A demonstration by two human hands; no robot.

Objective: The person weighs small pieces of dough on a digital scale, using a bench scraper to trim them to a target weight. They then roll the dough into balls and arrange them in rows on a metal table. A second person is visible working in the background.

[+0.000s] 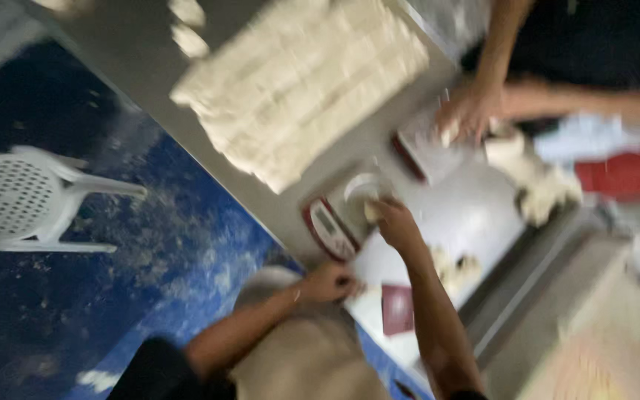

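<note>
pinching a small pale dough piece [370, 211] over the red-edged kitchen scale [338, 216], right hand [396, 224] is risking dropping it; left hand [327, 283], just below the scale, is looking curled, grip unclear.

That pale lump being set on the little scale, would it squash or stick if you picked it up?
Probably soft: the pale lump under the right hand looks rounded and irregular like the blobs nearby. Likely slightly sticky, given the dusted white board. The blur hides finer detail.

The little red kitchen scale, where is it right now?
In the head view, the small red kitchen scale with a white round top sits mid-picture on the grey table, below the big pale dough slab, under the person's right hand.
</note>
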